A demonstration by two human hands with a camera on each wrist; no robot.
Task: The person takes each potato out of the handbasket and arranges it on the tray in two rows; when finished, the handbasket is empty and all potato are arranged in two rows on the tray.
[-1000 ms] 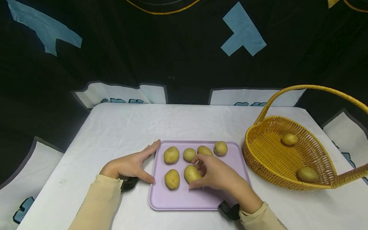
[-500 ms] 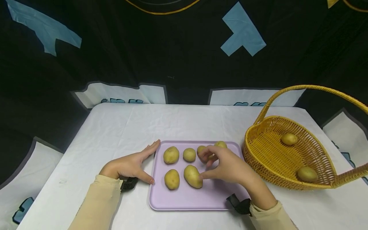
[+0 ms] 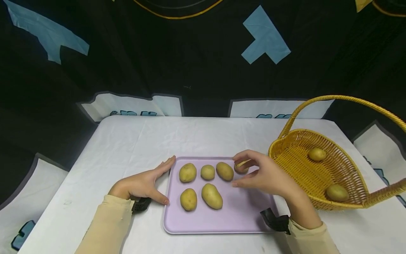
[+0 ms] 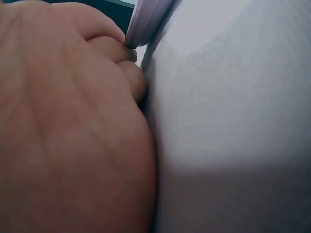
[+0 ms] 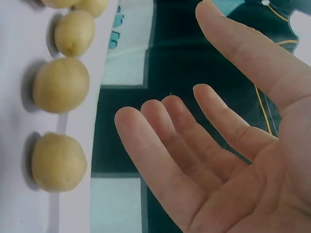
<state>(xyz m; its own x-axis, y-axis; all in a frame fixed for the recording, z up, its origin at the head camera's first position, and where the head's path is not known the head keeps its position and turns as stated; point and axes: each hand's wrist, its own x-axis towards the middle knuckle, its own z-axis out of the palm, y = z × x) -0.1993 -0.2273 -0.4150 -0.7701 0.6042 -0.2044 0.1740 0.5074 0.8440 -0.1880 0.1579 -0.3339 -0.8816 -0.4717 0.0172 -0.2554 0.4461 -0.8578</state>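
Observation:
In the head view several potatoes lie in two rows on a lilac tray (image 3: 234, 220). My right hand (image 3: 263, 173) hovers over the tray's right part, thumb and fingers apart, partly covering the back right potato (image 3: 241, 167). An oblong potato (image 3: 225, 171) lies just left of its fingertips. The right wrist view shows nothing in that hand, with a row of potatoes (image 5: 59, 162) beyond the fingers. My left hand (image 3: 144, 183) rests at the tray's left edge, thumb and fingers spread along it. A larger potato (image 3: 211, 196) sits front and middle.
A yellow wicker basket (image 3: 302, 173) with a tall handle stands right of the tray, close to its edge. Inside lie two potatoes, one toward the back (image 3: 317, 154) and one toward the front (image 3: 337, 192). A white cloth (image 3: 190, 135) covers the table.
My right hand has released the front middle potato and moved right and back, past the oblong potato, to the back right one. My left hand has stayed at the tray's edge.

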